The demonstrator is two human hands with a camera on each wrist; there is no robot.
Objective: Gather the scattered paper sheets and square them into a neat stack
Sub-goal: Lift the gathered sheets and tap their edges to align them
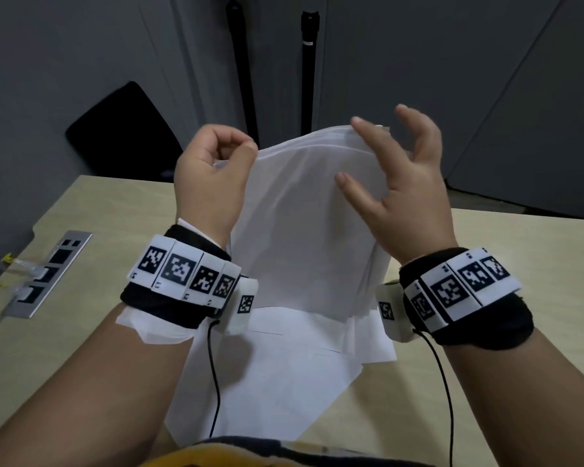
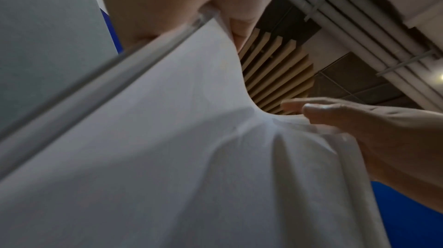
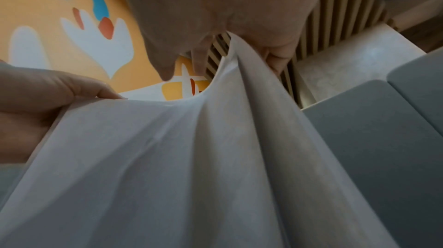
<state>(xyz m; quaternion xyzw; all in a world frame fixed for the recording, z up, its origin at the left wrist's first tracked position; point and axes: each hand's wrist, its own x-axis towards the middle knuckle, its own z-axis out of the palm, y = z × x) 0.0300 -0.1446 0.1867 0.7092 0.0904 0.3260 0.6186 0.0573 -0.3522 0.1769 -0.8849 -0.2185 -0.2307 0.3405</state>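
Note:
A bundle of white paper sheets (image 1: 304, 230) stands nearly upright above the table, its lower edge hanging over more loose sheets (image 1: 267, 382) that lie fanned out on the tabletop. My left hand (image 1: 240, 150) pinches the bundle's top left corner with curled fingers. At the upper right edge my right hand (image 1: 402, 183) has its thumb in front, its index fingertip on the top edge and the other fingers spread behind. In the right wrist view the sheets (image 3: 167, 157) run up between the thumb and fingers of that hand (image 3: 227, 6). In the left wrist view the paper (image 2: 167, 157) bows between both hands.
The beige table (image 1: 486, 332) has a metal socket panel (image 1: 48, 274) with plugged cables at its left edge. A black chair back (image 1: 122, 129) and black poles (image 1: 309, 69) stand beyond the far edge, before grey partitions.

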